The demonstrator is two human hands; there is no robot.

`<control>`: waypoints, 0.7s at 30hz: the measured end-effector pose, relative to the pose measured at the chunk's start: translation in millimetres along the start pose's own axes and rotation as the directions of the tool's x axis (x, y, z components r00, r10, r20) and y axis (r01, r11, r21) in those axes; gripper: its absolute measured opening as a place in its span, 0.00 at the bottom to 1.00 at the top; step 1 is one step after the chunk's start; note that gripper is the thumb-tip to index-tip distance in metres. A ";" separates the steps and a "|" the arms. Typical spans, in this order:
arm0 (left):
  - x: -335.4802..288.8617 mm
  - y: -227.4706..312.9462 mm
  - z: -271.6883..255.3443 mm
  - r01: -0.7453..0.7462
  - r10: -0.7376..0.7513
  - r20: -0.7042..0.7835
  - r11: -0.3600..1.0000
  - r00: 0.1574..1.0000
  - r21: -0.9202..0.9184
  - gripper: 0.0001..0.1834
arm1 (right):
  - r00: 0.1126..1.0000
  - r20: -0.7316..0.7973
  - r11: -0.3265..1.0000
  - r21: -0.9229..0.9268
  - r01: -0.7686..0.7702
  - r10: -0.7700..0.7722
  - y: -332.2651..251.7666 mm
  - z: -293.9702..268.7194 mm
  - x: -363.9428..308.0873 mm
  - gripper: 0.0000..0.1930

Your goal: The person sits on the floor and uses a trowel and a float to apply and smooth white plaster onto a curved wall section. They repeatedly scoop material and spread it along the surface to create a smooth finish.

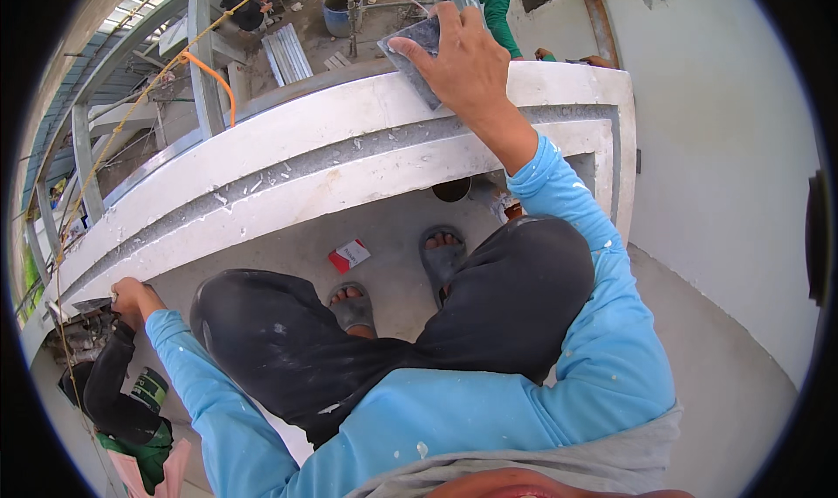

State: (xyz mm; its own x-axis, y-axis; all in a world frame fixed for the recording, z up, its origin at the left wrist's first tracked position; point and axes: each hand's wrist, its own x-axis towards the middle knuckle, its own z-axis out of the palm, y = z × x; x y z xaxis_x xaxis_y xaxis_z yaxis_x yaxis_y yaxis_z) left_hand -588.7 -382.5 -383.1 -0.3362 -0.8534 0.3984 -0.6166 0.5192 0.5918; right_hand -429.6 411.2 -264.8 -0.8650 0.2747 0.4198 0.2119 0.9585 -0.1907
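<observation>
Rope, thin and yellow, slants past the far side of the white ledge, where grey metal framing stands at its left stretch. Just below the ledge's left end, a co-worker's dark sleeve shows beside a green container. The left hand is at the ledge's near edge there, fingers bent, with a dark flat piece at their tips (whether they are closed on it, I cannot tell). An orange strip curves down beyond the ledge, followed by corrugated sheets and a blue barrel. On the near side, a red and white packet lies on the floor, close to the grey sandals. A grey groove runs along the ledge. At the ledge's far upper edge, right of its middle, is a dark grey plate, tilted. The right hand has it clamped, thumb spread across its face and the other fingers close together near its top. Another person's green clothing appears beyond the ledge; right of its end rises a pale wall.
</observation>
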 end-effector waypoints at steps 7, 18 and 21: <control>-11.2 15.1 -10.9 0.047 -0.038 0.090 0.994 0.995 -0.097 0.23 | 0.913 -0.019 0.816 0.443 0.372 -0.407 -0.8 -86.4 84.2 0.25; -21.8 40.7 -40.2 0.046 -0.121 0.347 0.976 0.930 0.215 0.33 | 0.487 0.394 0.610 0.303 0.732 -0.779 139.6 -108.4 -3.5 0.36; -20.8 23.7 -37.6 0.269 -0.237 0.470 0.963 0.850 -0.002 0.24 | 0.443 0.521 0.648 0.321 0.690 -0.730 139.4 -86.6 1.8 0.36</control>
State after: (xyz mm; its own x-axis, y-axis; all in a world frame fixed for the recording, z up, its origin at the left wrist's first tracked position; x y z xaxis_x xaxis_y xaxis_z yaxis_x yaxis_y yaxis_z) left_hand -569.5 -350.7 -351.0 -0.4742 -0.8706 -0.1306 -0.6829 0.2701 0.6787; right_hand -362.3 551.9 -213.7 -0.7748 -0.6172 -0.1366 -0.6057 0.7867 -0.1191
